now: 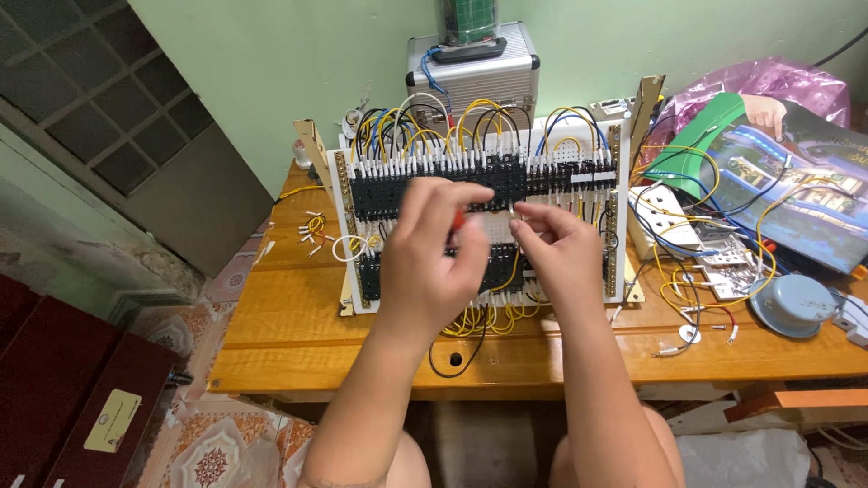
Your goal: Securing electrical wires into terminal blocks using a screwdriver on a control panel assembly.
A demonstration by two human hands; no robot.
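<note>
Both hands are held against the white wiring panel (479, 194): left hand (434, 239) clamped on a red-handled screwdriver (458, 220), right hand (556, 239) pinching a wire end (512, 210). A slipped tip could loosen neighbouring wires.

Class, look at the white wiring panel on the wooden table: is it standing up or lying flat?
Standing up. The wiring panel rests on its bottom edge on the wooden table, propped by side brackets, its face toward both hands.

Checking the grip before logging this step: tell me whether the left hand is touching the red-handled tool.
Touching. The head view shows the left hand with its fingers curled around the red-handled tool, whose red grip shows between them, in front of the white wiring panel.
</note>
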